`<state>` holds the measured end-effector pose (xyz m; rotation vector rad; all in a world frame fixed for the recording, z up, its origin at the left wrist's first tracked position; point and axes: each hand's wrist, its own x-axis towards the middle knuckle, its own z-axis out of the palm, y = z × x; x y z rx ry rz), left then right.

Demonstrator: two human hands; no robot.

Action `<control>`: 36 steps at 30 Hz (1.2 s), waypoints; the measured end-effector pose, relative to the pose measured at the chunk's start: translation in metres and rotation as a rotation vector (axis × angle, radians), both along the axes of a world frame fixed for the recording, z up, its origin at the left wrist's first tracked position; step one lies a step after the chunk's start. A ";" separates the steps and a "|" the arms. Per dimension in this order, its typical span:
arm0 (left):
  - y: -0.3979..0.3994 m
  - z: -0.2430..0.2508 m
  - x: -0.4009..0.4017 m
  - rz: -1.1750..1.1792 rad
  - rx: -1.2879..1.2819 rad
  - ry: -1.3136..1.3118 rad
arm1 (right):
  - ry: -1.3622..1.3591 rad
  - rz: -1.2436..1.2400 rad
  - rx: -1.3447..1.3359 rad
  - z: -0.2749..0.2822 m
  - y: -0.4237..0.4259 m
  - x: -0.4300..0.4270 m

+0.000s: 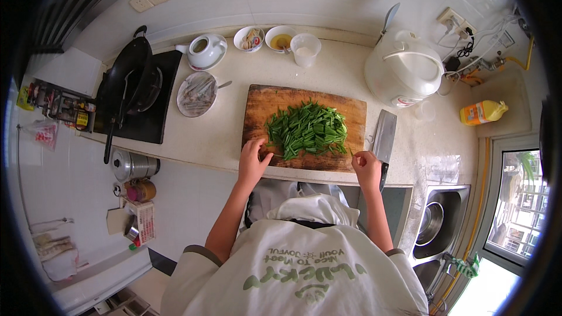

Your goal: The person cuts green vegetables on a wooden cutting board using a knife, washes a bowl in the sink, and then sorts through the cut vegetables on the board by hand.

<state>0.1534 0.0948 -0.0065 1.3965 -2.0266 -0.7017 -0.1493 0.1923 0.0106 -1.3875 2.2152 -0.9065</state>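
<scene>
A heap of chopped green leafy stalks (307, 129), like garlic chives, lies on a worn wooden cutting board (259, 101). My left hand (253, 158) is at the board's near left corner, with thumb and fingers apart and nothing seen between them. At the near right corner, my right hand (368, 167) has its thumb and forefinger pinched together at a small green sliver (351, 152). Just right of the board lies a cleaver (385, 136) with a wide blade. Its black handle points towards me and is partly hidden by my right hand.
Left are a wok (131, 72) on a black hob (169, 92) and a film-covered plate (196, 95). Along the wall stand a white teapot (205, 50), two bowls (249, 39) and a plastic cup (306, 50). A rice cooker (401, 70) and a sink (448, 215) are right.
</scene>
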 end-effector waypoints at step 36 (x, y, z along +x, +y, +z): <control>0.267 0.011 0.272 0.829 0.319 -0.038 | -0.124 0.938 -0.068 0.049 -0.025 0.378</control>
